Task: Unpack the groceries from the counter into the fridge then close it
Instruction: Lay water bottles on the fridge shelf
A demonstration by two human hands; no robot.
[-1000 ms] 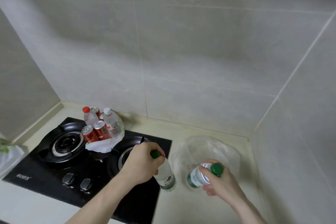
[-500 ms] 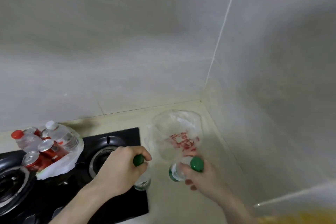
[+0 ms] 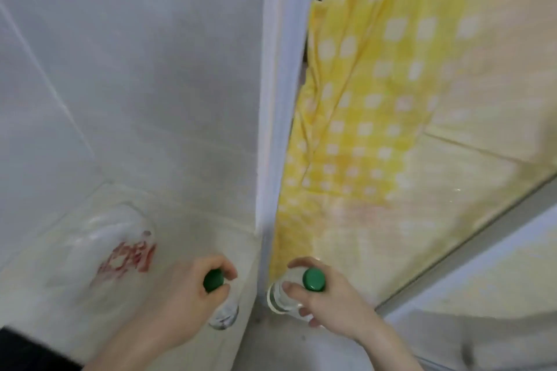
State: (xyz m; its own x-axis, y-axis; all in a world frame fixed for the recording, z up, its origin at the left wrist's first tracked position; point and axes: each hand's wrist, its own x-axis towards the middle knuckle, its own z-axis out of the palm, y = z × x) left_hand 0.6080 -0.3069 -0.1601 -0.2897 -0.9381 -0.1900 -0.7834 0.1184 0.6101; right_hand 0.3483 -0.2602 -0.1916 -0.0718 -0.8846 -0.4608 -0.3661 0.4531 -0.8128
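Bottles fill both hands: the left hand [image 3: 184, 304] curls round the neck of one green-capped bottle [image 3: 221, 301], and the right hand [image 3: 328, 301] grips the shoulder of a second green-capped bottle [image 3: 289, 292], fingers wrapped tight on each. Both hang over the end of the counter [image 3: 193, 238], beside the emptied clear plastic bag [image 3: 114, 247] with red print. A white frame edge [image 3: 271, 129] and a yellow checked curtain [image 3: 361, 99] stand ahead; the fridge is not in view. Carrying well probably means keeping both bottles upright, gripping below the caps rather than on them, and steering clear of the frame while turning toward the fridge.
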